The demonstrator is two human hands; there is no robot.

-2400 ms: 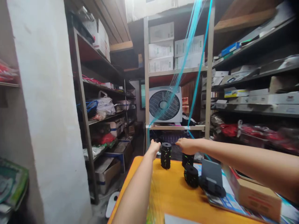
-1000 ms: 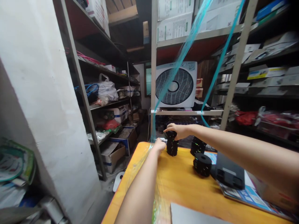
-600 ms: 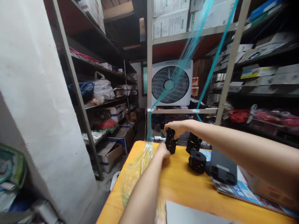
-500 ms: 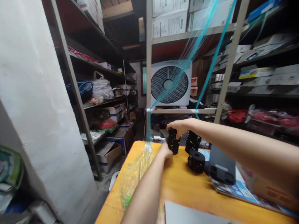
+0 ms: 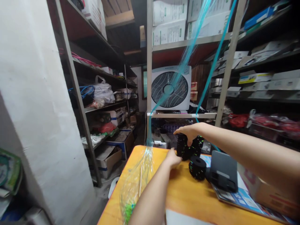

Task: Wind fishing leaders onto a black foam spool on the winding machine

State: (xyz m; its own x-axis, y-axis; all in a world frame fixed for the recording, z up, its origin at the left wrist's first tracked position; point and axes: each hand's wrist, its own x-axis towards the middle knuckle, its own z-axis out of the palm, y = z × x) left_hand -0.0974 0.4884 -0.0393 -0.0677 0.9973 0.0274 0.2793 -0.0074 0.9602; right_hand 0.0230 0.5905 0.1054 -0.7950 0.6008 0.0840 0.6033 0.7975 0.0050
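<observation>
A tall black cylinder (image 5: pixel 181 147) with green flecks and a ridged side stands upright on the yellow table. Right up against it is a second black flecked cylinder (image 5: pixel 198 146). A shorter one (image 5: pixel 197 168), with a round hole in its top, sits in front of them. My left hand (image 5: pixel 173 158) is low at the left cylinder's base, thumb and fingers apart. Over the tops of the two tall cylinders, my right hand (image 5: pixel 189 131) has its fingers stretched left and its thumb hanging down; it partly hides them. Whether either hand touches them is unclear.
A dark phone-like device (image 5: pixel 223 170) lies on printed sheets (image 5: pixel 246 195) at the table's right, beside a cardboard box (image 5: pixel 273 195). Clear plastic film (image 5: pixel 131 187) with green bits covers the left edge. Teal strands (image 5: pixel 211 67) hang ahead, before a box fan (image 5: pixel 171 89).
Both hands and the left tall cylinder have moved right, bringing it up against the other tall cylinder. My right hand's fingers have spread away from it. The view has tilted slightly upward.
</observation>
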